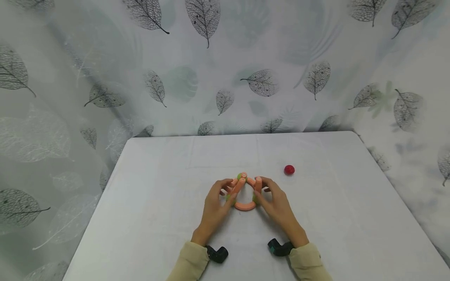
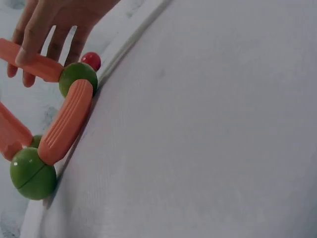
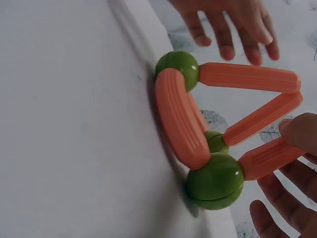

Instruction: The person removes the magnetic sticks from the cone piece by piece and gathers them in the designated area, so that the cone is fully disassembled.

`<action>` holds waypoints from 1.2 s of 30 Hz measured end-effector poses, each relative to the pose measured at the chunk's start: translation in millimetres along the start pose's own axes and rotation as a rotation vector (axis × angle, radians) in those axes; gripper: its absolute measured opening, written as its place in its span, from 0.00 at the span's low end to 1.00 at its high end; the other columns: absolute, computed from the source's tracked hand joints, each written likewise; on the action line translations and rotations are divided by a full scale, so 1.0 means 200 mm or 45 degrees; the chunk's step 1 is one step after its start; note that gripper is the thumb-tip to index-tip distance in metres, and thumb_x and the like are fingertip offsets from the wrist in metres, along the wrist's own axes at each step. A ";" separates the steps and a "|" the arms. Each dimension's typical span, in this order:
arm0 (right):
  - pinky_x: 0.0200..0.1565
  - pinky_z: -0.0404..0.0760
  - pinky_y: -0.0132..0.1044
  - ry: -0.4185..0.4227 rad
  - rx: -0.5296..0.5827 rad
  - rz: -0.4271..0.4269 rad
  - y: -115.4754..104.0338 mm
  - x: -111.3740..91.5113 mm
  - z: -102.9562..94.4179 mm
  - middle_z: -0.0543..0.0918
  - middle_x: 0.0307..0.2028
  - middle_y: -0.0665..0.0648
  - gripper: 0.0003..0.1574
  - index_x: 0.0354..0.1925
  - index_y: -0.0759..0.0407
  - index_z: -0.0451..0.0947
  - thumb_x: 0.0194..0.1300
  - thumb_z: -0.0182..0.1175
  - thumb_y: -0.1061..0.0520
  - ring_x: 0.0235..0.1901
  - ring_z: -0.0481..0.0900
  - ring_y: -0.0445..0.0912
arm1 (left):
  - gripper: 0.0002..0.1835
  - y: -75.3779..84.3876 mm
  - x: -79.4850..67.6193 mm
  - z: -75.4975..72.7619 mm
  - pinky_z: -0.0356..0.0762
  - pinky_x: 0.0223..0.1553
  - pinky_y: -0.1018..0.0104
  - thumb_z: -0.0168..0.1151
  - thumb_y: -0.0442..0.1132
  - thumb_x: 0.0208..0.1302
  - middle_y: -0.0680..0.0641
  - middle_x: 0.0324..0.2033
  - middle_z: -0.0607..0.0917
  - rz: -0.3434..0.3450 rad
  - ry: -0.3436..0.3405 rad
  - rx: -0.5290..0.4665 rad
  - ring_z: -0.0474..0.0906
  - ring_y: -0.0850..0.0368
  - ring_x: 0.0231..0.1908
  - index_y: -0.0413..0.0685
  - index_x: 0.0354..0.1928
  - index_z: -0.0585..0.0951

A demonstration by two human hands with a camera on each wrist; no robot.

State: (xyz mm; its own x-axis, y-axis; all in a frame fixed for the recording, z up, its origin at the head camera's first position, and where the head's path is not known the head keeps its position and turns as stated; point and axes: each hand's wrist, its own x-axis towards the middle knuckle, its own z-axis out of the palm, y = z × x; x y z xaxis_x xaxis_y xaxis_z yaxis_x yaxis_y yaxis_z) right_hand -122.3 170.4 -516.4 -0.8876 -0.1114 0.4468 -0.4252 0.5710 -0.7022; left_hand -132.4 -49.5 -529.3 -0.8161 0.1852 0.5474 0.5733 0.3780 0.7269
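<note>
An orange ring of curved, grooved pieces (image 1: pixel 245 206) joined by green balls (image 3: pixel 215 181) lies on the table. Straight orange sticks rise from the balls. The left stick (image 3: pixel 250 77) leans inward, its tip meeting the tip of the back stick (image 3: pixel 262 119). My right hand (image 1: pixel 278 199) pinches the right stick (image 3: pixel 272 157) between thumb and fingers. Beside the left stick is my left hand (image 1: pixel 217 203), its fingers spread loosely around it; in the right wrist view its fingertips (image 3: pixel 255 57) hang close behind that stick without gripping it.
A small red ball (image 1: pixel 289 169) sits behind and to the right of the ring. The white-covered table (image 1: pixel 158 187) ends at a back edge before a leaf-patterned curtain (image 1: pixel 225 78). Dark wrist-worn devices (image 1: pixel 218 254) are on both wrists.
</note>
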 end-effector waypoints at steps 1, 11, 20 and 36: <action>0.48 0.85 0.45 0.007 0.010 -0.002 -0.01 0.01 -0.01 0.87 0.52 0.60 0.28 0.61 0.64 0.77 0.65 0.71 0.65 0.47 0.84 0.50 | 0.21 0.01 0.00 0.00 0.80 0.43 0.60 0.70 0.34 0.68 0.47 0.48 0.85 0.051 0.020 0.022 0.81 0.54 0.44 0.45 0.61 0.79; 0.50 0.87 0.35 0.036 0.170 0.126 0.00 -0.04 -0.05 0.86 0.51 0.52 0.26 0.60 0.58 0.77 0.66 0.71 0.64 0.47 0.83 0.39 | 0.12 0.17 -0.05 0.11 0.80 0.51 0.68 0.72 0.32 0.64 0.53 0.44 0.86 0.256 -0.078 0.074 0.82 0.58 0.46 0.47 0.48 0.83; 0.52 0.82 0.21 0.018 0.354 0.165 0.02 -0.08 -0.11 0.83 0.52 0.56 0.25 0.60 0.60 0.72 0.68 0.67 0.67 0.52 0.81 0.31 | 0.17 0.22 -0.07 0.21 0.79 0.60 0.66 0.70 0.37 0.69 0.55 0.52 0.85 0.095 -0.201 0.136 0.80 0.60 0.58 0.50 0.58 0.81; 0.51 0.80 0.18 -0.012 0.300 0.209 0.10 -0.13 -0.21 0.82 0.52 0.59 0.25 0.59 0.66 0.72 0.67 0.66 0.71 0.52 0.78 0.27 | 0.22 0.23 -0.05 0.31 0.78 0.61 0.63 0.70 0.40 0.68 0.51 0.56 0.83 0.060 -0.236 0.484 0.80 0.56 0.57 0.48 0.62 0.80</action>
State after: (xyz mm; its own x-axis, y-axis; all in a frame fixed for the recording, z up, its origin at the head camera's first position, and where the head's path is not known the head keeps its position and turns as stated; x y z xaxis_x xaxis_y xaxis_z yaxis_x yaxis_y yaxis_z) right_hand -99.5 218.8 -518.1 -0.9492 -0.0409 0.3121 -0.3039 0.3772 -0.8748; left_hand -103.2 22.8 -526.9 -0.8089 0.3572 0.4670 0.5711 0.6664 0.4794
